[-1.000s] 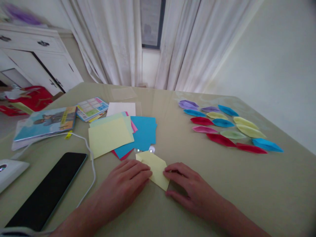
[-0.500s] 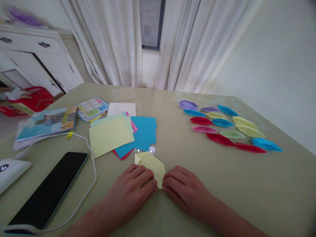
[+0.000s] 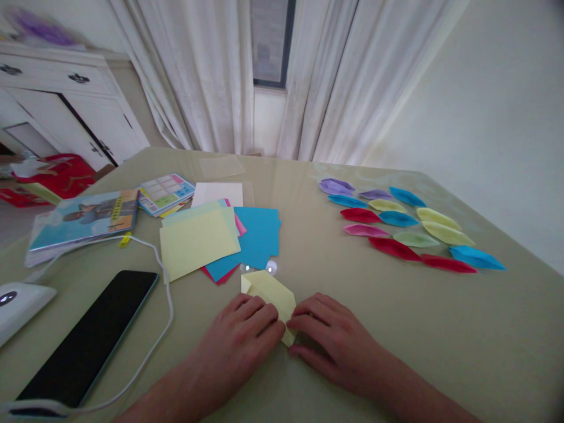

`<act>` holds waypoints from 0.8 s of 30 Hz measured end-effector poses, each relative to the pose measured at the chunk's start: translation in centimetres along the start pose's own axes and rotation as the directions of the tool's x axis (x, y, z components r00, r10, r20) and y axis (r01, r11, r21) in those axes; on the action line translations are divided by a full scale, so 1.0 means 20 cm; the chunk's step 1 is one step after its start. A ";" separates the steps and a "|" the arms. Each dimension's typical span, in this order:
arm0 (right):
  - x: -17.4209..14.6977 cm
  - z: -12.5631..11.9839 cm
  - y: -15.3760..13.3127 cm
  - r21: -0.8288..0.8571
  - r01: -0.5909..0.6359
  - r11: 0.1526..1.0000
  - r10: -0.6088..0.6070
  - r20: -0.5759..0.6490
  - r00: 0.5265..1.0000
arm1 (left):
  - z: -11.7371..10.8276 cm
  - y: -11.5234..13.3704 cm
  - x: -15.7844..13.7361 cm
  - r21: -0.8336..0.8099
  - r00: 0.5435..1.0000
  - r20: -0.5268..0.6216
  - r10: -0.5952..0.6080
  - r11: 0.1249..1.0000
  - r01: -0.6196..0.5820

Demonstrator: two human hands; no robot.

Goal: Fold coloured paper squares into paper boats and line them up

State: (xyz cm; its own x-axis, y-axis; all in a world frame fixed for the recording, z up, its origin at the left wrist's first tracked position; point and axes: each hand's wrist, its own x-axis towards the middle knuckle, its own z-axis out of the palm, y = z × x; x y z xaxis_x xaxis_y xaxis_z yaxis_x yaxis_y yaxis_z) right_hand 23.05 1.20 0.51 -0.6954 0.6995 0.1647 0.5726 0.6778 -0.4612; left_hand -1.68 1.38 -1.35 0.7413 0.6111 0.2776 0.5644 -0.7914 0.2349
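A pale yellow sheet of paper (image 3: 275, 288), partly folded with angled corners, lies on the table in front of me. My left hand (image 3: 249, 329) presses on its near left side, fingers curled together over it. At its near right corner is my right hand (image 3: 332, 338), the index fingertip on the paper and the thumb just below, with the corner between them. The part of the sheet under my left fingers is hidden. Just beyond it lie loose sheets: a yellow sheet (image 3: 200, 244) on top and blue paper (image 3: 259, 235) beside it.
Several folded paper boats or petals (image 3: 396, 220) in mixed colours lie at the right. On the left are a black phone (image 3: 88, 341), a white cable (image 3: 170, 305), a white device (image 3: 22, 308) and a book (image 3: 83, 220). A booklet (image 3: 165, 194) lies behind.
The right thumb has parted from the index finger and moved down along the paper's near corner, which now shows lower. My left hand has shifted slightly right.
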 end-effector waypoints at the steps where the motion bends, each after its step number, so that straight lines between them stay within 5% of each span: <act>1: 0.00 0.00 0.00 -0.012 0.010 1.000 -0.011 -0.010 1.000 | 0.00 0.00 0.00 -0.018 1.000 -0.005 -0.014 1.000 0.014; 24: 0.03 0.07 0.01 -0.118 0.081 0.990 -0.099 -0.153 0.983 | -0.01 -0.02 0.01 -0.099 0.999 0.007 -0.046 0.994 0.047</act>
State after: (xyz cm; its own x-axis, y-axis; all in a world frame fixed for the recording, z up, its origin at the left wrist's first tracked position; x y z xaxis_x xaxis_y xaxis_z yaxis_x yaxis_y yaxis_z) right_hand 22.14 1.40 -0.70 -0.6741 0.6554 0.3406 0.5617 0.7543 -0.3398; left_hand -1.85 1.72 -1.18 0.7171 0.6468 0.2597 0.5598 -0.7564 0.3383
